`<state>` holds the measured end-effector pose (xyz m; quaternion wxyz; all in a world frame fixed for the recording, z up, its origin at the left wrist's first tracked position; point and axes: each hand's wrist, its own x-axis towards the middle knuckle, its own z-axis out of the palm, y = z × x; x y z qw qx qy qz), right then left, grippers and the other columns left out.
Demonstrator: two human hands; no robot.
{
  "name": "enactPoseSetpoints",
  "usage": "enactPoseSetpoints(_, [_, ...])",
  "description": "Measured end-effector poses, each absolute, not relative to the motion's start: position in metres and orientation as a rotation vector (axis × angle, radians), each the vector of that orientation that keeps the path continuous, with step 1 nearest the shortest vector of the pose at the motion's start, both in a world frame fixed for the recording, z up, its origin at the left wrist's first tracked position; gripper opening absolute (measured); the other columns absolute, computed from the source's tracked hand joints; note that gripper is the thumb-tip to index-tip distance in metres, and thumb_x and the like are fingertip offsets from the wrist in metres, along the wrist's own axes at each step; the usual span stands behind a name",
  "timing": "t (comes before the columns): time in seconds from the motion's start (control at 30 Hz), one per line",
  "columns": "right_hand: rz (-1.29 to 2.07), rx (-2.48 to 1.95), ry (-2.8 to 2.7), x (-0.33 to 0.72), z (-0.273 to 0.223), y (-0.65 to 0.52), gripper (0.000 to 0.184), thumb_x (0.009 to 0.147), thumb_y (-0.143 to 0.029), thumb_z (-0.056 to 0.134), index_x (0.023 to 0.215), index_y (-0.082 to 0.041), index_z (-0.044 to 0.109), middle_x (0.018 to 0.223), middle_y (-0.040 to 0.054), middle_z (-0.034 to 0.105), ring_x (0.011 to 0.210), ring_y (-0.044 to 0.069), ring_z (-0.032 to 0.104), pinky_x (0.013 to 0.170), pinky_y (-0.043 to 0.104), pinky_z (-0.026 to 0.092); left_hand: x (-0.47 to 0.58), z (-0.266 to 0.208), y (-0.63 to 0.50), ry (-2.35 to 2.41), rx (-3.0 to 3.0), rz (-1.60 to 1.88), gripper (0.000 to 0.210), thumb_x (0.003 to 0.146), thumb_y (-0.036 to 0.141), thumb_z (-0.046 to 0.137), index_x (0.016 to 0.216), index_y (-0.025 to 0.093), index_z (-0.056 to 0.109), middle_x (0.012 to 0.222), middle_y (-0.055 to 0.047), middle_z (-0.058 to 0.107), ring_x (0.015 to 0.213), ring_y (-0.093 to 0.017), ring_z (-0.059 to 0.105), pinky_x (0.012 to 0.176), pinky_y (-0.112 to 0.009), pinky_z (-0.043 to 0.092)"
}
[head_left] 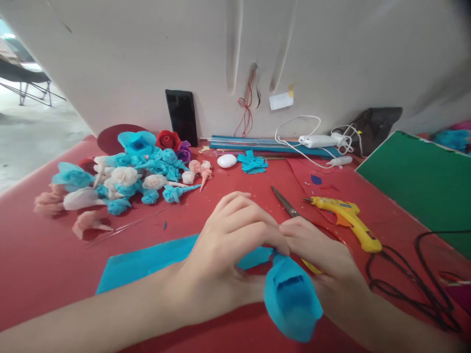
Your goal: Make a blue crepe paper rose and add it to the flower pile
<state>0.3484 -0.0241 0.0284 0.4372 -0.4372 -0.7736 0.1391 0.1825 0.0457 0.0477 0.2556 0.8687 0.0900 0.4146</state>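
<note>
Between my two hands, near the front of the table, a blue crepe paper flower (292,299) faces me with its cupped petals. My left hand (239,240) curls over from the left, its fingers closed at the flower's narrow base. From the other side my right hand (320,250) pinches the same base, and the fingertips of both hands meet there. The exact grip is partly hidden behind the petals. A strip of blue crepe paper (147,264) lies flat under my left wrist. Just beyond my right hand are scissors (285,202), their handles mostly covered by that hand.
A yellow glue gun (346,215) lies on the right, its black cord (408,279) looping toward the front. Finished paper flowers (125,176) are heaped at left. A green board (415,176), a white egg-shaped object (226,161), cut blue pieces (252,163) and a phone (182,117) stand or lie farther back.
</note>
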Motion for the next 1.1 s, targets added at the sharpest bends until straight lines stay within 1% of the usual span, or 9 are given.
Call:
enactPoseSetpoints(0.1, [0.476,-1.075,-1.893,0.349,0.029,-0.023,0.018,0.096,-0.030,0.045,0.088,-0.023,0.059,0.082,-0.0011,0.060,0.074,0.011,0.054,0.065,0.021,0.045,0.182,0.049,0.044,0.239,2.382,1.132,0.019,0.075,0.022,0.072,0.091,0.020,0.061,0.080,0.000,0.062,0.074,-0.014,0.052,0.081,-0.031,0.039])
enactPoseSetpoints(0.27, [0.530,-1.062,-1.899,0.349,0.032,-0.021,0.015,0.092,-0.028,0.051,0.084,-0.020,0.060,0.080,-0.0019,0.063,0.072,0.010,0.054,0.064,0.019,0.045,0.182,0.050,0.045,0.277,2.394,1.177,0.008,0.077,0.022,0.070,0.082,0.020,0.065,0.077,0.000,0.060,0.072,-0.014,0.051,0.082,-0.032,0.039])
enactPoseSetpoints(0.43, [0.470,-1.087,-1.891,0.350,0.037,-0.021,0.015,0.089,-0.029,0.054,0.079,-0.020,0.061,0.076,0.0006,0.063,0.070,0.013,0.057,0.058,0.021,0.047,0.183,0.050,0.045,0.300,2.379,1.137,0.009,0.075,0.019,0.071,0.081,0.022,0.065,0.078,0.001,0.061,0.074,-0.014,0.053,0.084,-0.033,0.039])
enactPoseSetpoints(0.53, [0.469,-1.105,-1.881,0.355,0.036,-0.019,0.003,0.085,-0.024,0.061,0.087,-0.024,0.063,0.082,-0.0021,0.065,0.074,0.012,0.060,0.062,0.019,0.049,0.183,0.049,0.046,0.290,2.361,1.063,0.015,0.074,0.018,0.071,0.087,0.021,0.065,0.083,0.000,0.062,0.076,-0.014,0.054,0.083,-0.033,0.041])
enactPoseSetpoints(0.63, [0.435,-1.137,-1.862,0.360,0.032,-0.017,0.015,0.083,-0.021,0.063,0.096,-0.028,0.062,0.093,-0.0043,0.068,0.081,0.013,0.062,0.072,0.021,0.051,0.182,0.052,0.052,0.276,2.313,0.935,0.024,0.076,0.009,0.063,0.098,0.019,0.060,0.092,-0.002,0.064,0.084,-0.015,0.057,0.083,-0.031,0.044])
enactPoseSetpoints(0.73, [0.394,-1.174,-1.828,0.365,0.028,-0.014,0.014,0.083,-0.023,0.062,0.096,-0.029,0.063,0.097,-0.0038,0.069,0.089,0.015,0.063,0.081,0.024,0.050,0.177,0.060,0.064,0.368,2.296,0.819,0.028,0.074,0.001,0.058,0.098,0.017,0.058,0.095,-0.002,0.065,0.089,-0.015,0.059,0.082,-0.027,0.046])
enactPoseSetpoints(0.83, [0.381,-1.251,-1.810,0.368,0.028,-0.012,0.014,0.084,-0.021,0.059,0.096,-0.026,0.064,0.095,-0.0006,0.069,0.088,0.018,0.064,0.079,0.028,0.050,0.169,0.068,0.080,0.538,2.316,0.744,0.006,0.078,0.020,0.066,0.075,0.016,0.061,0.078,0.002,0.066,0.075,-0.012,0.060,0.071,-0.023,0.046])
enactPoseSetpoints(0.9, [0.372,-1.303,-1.793,0.369,0.029,-0.010,0.013,0.085,-0.020,0.056,0.093,-0.025,0.065,0.094,0.0004,0.069,0.086,0.018,0.064,0.078,0.029,0.050,0.163,0.071,0.091,0.679,2.357,0.642,0.017,0.079,0.031,0.065,0.071,0.016,0.061,0.074,0.002,0.066,0.069,-0.012,0.060,0.068,-0.023,0.046])
enactPoseSetpoints(1.1, [0.363,-1.374,-1.758,0.371,0.027,-0.007,0.010,0.086,-0.024,0.056,0.082,-0.023,0.064,0.085,0.0002,0.068,0.076,0.016,0.063,0.064,0.023,0.050,0.152,0.066,0.118,0.681,2.514,0.245,0.016,0.079,0.031,0.064,0.072,0.017,0.068,0.071,0.002,0.070,0.064,-0.012,0.060,0.062,-0.022,0.041])
